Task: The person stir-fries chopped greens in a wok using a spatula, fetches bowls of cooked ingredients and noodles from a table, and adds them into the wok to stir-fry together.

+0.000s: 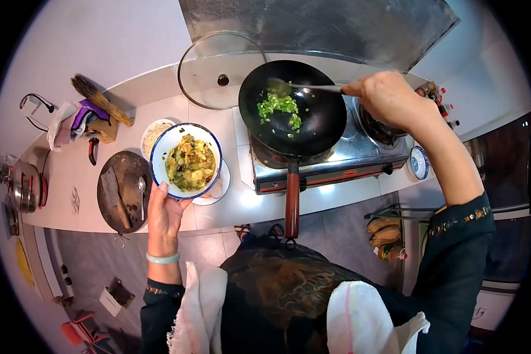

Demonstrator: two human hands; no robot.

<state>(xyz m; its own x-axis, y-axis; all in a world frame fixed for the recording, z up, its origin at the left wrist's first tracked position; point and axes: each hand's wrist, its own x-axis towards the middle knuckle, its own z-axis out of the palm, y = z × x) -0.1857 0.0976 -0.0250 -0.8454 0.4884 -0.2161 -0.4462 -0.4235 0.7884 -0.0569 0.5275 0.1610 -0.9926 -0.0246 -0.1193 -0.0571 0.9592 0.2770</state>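
Note:
My left hand [166,215] grips a white enamel bowl [158,154] with a blue rim from below, left of the stove. Inside it is a yellow and green cooked mixture [190,163] that looks like egg with vegetables. My right hand [389,97] is closed around a long-handled metal cooking utensil [318,88], reaching over the wok's right side. The utensil's head is blurred, so I cannot tell whether it is a spatula or a ladle; it touches chopped green pieces [278,106]. These lie in the black wok [321,118], which sits on the gas stove [330,174].
A glass lid [203,71] leans behind the wok. Left of the bowl, a round board [121,168] carries a cleaver [113,192] and a spoon [141,187]. Plates sit partly under the bowl. The wok's wooden handle [292,200] juts past the counter edge. Bottles [448,112] stand right.

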